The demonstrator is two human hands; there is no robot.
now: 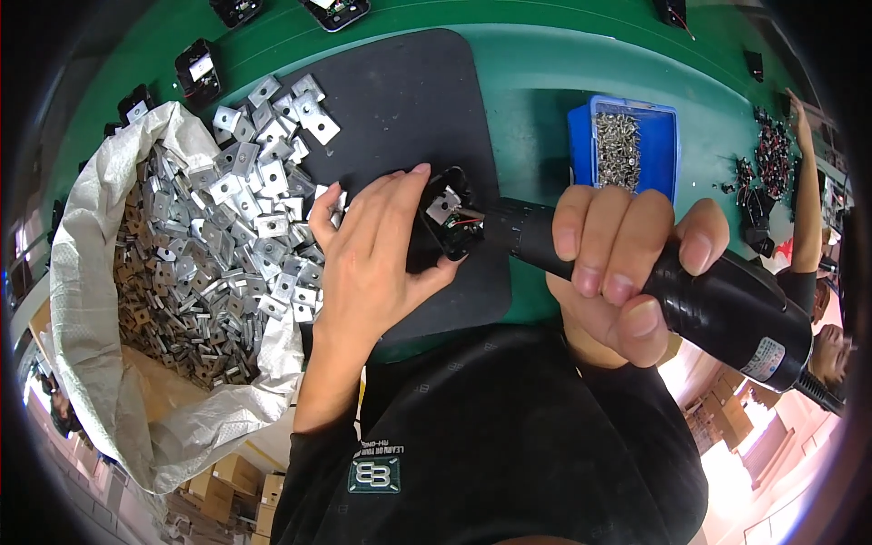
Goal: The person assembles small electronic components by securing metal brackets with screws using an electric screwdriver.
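Case (465, 240) is gripped by the left hand (372, 250), driver (731, 304) is clasped by the right hand (622, 259), pointed into the case between them, plates (263, 200) heaped left of both, screws (618, 150) binned beyond the right hand.

We wore a black top (518, 427) with short sleeves (313, 459) that left our forearms (331, 381) bare. Small, faint grey motifs (422, 388) dotted its dark cloth. A green rectangular patch (374, 475) bore a pale raised emblem, with pale lettering (382, 449) printed beside it. Our left hand (371, 250) and right hand (627, 263) were bare.
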